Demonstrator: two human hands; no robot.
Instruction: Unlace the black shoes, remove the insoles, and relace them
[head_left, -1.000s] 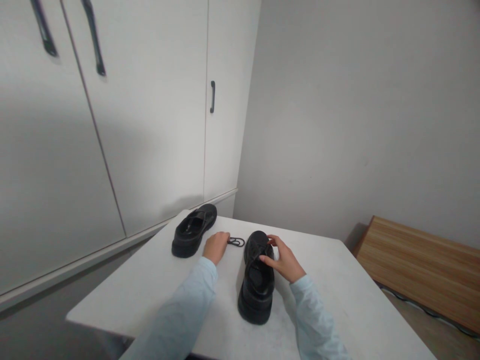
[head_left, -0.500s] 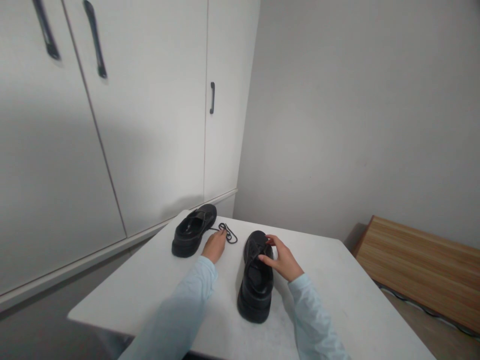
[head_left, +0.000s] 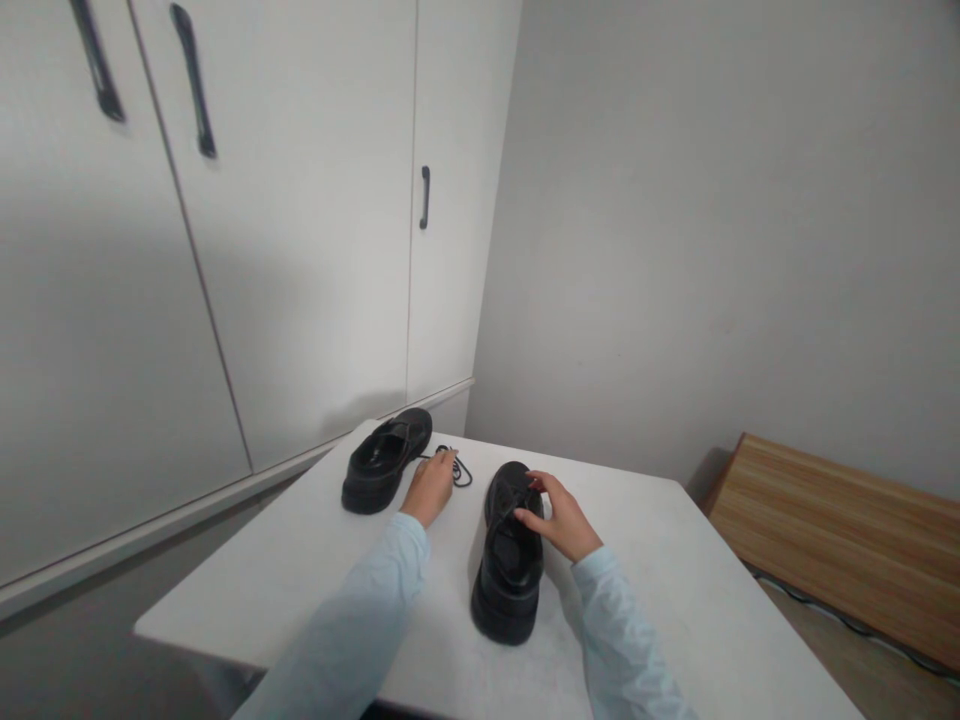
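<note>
A black shoe stands on the white table with its heel toward me. My right hand grips its right side at the lacing, thumb and fingers bent around the edge. A second black shoe sits farther back on the left, toe pointing away. From it a loose black shoelace runs onto the tabletop in loops. My left hand is over this lace with its fingers pinched together on it; the fingertips partly cover the loops.
The white table has its far left corner by the white cabinet with dark handles. Behind it rises a grey wall. A wood-grain board stands low at the right, with a cable beneath its edge.
My left hand has shifted slightly forward over the loops of the lace, covering more of them. My right hand stays at the near shoe's lacing.
</note>
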